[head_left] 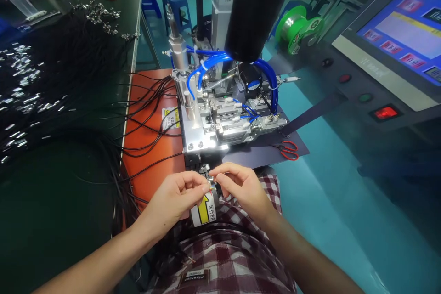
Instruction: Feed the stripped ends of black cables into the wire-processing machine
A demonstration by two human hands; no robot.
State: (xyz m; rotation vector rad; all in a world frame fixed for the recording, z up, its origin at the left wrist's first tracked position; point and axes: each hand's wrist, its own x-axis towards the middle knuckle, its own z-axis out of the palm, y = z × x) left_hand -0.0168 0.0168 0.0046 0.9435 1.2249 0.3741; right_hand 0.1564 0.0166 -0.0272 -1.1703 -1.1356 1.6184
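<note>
My left hand is closed in a pinch, with a thin yellowish wire end showing at its fingertips. Facing it, my right hand has thumb and fingers drawn together close to the same wire; whatever they pinch is too small to make out. Both hands hover over a small metal fixture at the front of the bench machine. Just beneath them is a round white part with a yellow arrow label. Several black cables run along the machine's left side.
A large heap of black cables with metal ends covers the left table. Red-handled scissors lie right of the machine. A black cylinder hangs above. A control screen stands at right, and a green spool behind.
</note>
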